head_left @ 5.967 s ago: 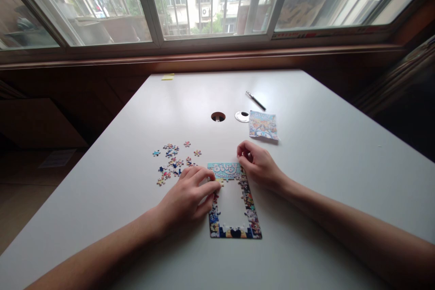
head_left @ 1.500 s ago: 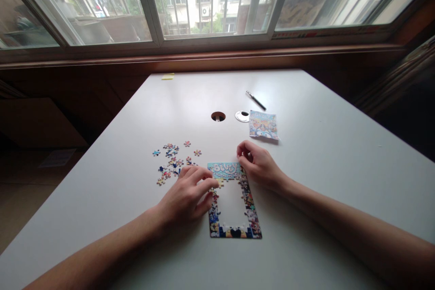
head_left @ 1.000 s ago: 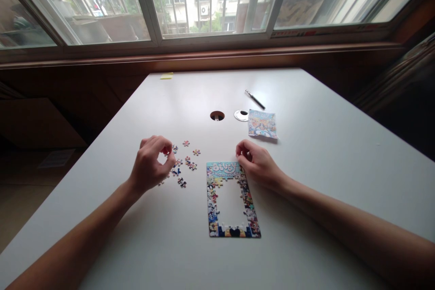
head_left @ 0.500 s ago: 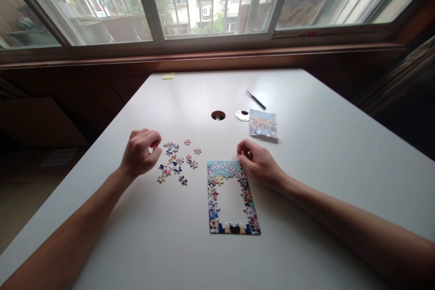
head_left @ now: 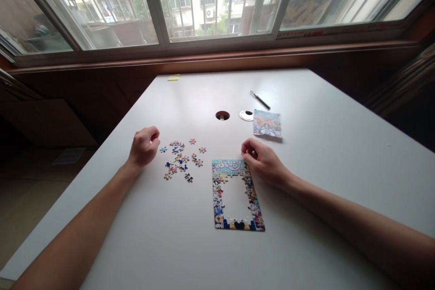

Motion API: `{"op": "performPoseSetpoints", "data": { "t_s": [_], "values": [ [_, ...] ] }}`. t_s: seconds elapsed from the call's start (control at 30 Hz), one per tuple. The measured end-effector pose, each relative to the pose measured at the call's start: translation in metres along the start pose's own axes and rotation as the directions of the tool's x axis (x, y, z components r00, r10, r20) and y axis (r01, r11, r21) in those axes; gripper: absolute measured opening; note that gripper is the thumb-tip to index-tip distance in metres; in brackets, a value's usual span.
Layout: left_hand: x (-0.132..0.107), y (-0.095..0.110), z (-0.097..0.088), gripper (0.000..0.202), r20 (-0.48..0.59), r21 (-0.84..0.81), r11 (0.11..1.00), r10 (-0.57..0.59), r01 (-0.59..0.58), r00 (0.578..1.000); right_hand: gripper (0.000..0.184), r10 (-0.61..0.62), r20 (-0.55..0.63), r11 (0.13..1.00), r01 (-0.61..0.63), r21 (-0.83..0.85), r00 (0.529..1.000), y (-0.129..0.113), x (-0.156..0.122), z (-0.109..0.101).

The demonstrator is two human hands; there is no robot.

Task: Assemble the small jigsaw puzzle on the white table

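Currently left fingers (head_left: 152, 138) curled beside loose pieces (head_left: 181, 159); right fingers (head_left: 249, 150) curled at puzzle (head_left: 228, 166) corner.

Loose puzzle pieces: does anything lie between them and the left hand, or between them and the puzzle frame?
Nothing visible does. The left hand is curled just left of the loose pieces, with only bare table between. From the pieces to the puzzle frame the table is bare too.

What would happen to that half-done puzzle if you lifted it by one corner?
Probably floppy: the puzzle is only a thin ring of small linked pieces around an open middle, so it would likely sag or come apart. Pushed flat across the smooth table, it might slide whole, though joints could buckle.
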State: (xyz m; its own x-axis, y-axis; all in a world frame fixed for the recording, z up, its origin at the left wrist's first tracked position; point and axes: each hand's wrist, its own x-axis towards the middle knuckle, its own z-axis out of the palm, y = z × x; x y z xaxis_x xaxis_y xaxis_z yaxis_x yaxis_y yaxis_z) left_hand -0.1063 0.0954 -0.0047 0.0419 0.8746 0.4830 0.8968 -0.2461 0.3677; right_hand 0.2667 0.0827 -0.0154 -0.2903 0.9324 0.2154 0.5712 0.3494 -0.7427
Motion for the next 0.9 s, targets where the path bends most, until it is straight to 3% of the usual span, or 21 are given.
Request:
{"op": "performPoseSetpoints", "data": {
  "t_s": [0.3, 0.9],
  "values": [
    [-0.0017, -0.0061, 0.0004, 0.007, -0.008, -0.090, 0.987, -0.135, 0.134, 0.991, 0.006, -0.007, 0.010, 1.000, 0.007, -0.004, 1.000, 0.0004, 0.0019, 0.0004],
    [-0.0016, -0.0010, -0.0022, 0.009, 0.054, -0.082, 0.997, -0.003, 0.007, 0.999, 0.007, -0.017, 0.007, 1.000, 0.017, 0.019, 1.000, 0.0009, 0.0019, 0.0008]
  ]
}}
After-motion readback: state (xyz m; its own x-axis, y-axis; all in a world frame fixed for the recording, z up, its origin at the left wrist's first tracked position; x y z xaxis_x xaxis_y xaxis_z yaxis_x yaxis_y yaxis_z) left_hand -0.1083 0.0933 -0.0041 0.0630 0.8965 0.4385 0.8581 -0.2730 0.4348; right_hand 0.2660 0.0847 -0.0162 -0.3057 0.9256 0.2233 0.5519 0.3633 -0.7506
